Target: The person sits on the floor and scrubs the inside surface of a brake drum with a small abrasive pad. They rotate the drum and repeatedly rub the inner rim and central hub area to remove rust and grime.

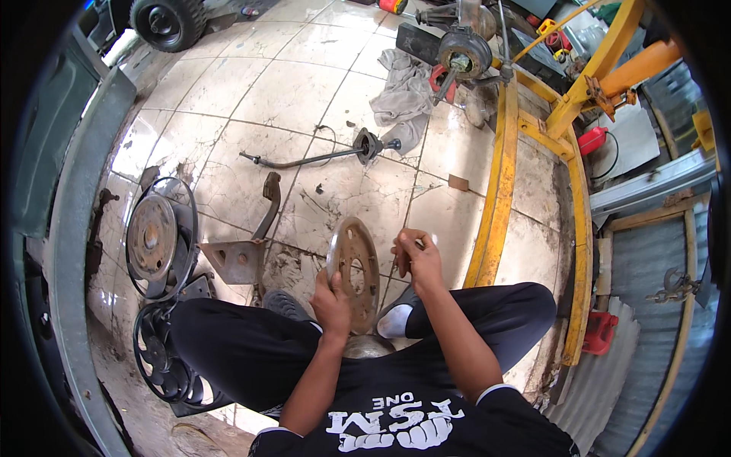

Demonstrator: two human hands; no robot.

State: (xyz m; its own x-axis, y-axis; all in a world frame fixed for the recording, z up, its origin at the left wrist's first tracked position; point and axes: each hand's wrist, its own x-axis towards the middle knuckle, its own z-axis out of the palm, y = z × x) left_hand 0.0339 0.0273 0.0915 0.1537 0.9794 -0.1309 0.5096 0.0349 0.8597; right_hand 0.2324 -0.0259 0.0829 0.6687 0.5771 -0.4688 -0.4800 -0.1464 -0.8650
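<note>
A round, worn metal plate (pixel 355 248) with slots and a central hole stands on edge between my legs. My left hand (pixel 332 306) is closed on its left rim and tilts its face to the right. Just right of the plate, apart from it, my right hand (pixel 418 256) is raised with the fingers bent together in a pinch. Whatever those fingers hold, if anything, is too small or hidden to make out. Beneath the plate, a rounded shiny metal piece (pixel 368 346) shows partly between my legs.
A pedal on a bracket (pixel 240 257), a rusty disc (pixel 151 238) and a black fan (pixel 158 354) lie at left. Ahead are a lever with a housing (pixel 367 146) and a grey rag (pixel 402 90). A yellow steel frame (pixel 499 183) runs along the right.
</note>
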